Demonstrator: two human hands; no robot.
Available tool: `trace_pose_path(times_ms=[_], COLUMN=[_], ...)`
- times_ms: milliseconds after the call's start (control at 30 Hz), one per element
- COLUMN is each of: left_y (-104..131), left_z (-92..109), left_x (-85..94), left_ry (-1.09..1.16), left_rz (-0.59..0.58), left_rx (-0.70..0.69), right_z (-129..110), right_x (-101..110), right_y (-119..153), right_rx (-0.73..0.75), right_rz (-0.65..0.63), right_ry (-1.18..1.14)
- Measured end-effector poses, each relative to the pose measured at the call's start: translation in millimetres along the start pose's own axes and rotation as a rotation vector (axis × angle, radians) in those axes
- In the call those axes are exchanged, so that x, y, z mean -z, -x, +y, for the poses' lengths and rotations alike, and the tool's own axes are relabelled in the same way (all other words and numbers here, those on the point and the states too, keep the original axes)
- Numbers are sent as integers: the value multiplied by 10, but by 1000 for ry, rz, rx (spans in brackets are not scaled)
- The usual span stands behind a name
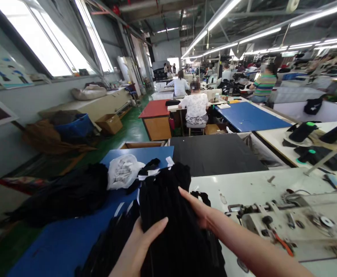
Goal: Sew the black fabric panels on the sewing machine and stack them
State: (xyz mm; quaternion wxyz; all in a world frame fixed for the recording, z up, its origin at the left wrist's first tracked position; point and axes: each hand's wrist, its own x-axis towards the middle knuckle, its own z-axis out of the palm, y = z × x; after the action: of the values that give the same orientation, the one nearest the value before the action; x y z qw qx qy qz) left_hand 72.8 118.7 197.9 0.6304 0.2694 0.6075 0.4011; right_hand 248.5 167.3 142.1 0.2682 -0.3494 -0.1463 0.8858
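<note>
A thick bundle of black garments (168,215) fills the space between my two hands, its fabric gathered in lengthwise folds. My left hand (144,240) grips its left side, thumb on top and fingers hidden underneath. On the right edge, my right hand (196,209) grips the bundle with the thumb lying over the cloth; its other fingers are out of sight. White labels (154,172) stick out at the bundle's far end. More black garments (115,234) lie to the left, close to my left hand, with white strips on them.
A clear plastic bag of white pieces (124,171) sits on the blue tabletop (61,242) beside a dark cloth heap (70,192). At right, a sewing machine (304,223) lies on the white table (237,184), with black thread cones (302,132) behind. A person (196,105) sits ahead.
</note>
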Motion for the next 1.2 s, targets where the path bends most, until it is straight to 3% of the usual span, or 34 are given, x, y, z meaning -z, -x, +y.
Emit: trace_pose_path(times_ms=[100, 200, 467, 600, 733, 867, 1067, 1200], left_y=[-244, -358, -101, -192, -367, -404, -323, -258], left_z=[-418, -657, -601, -692, -875, -979, -1012, -922], left_x=[137, 213, 321, 340, 377, 437, 357, 186], left_ry=[25, 83, 122, 92, 97, 23, -290, -440], left_rz=[12, 1, 28, 51, 89, 129, 277, 275], left_rx=[159, 231, 162, 161, 205, 128, -52, -220], right_z=[372, 525, 445, 490, 577, 629, 824, 1023], right_x=[249, 391, 202, 243, 396, 482, 420, 356], right_y=[-185, -299, -207, -260, -339, -221, -78, -107], right_rx=[-82, -134, -168, -134, -1, 121, 320, 533], right_rz=[38, 94, 66, 102, 299, 452, 377, 321], right_ry=[-22, 13, 65, 99, 229, 393, 411, 465])
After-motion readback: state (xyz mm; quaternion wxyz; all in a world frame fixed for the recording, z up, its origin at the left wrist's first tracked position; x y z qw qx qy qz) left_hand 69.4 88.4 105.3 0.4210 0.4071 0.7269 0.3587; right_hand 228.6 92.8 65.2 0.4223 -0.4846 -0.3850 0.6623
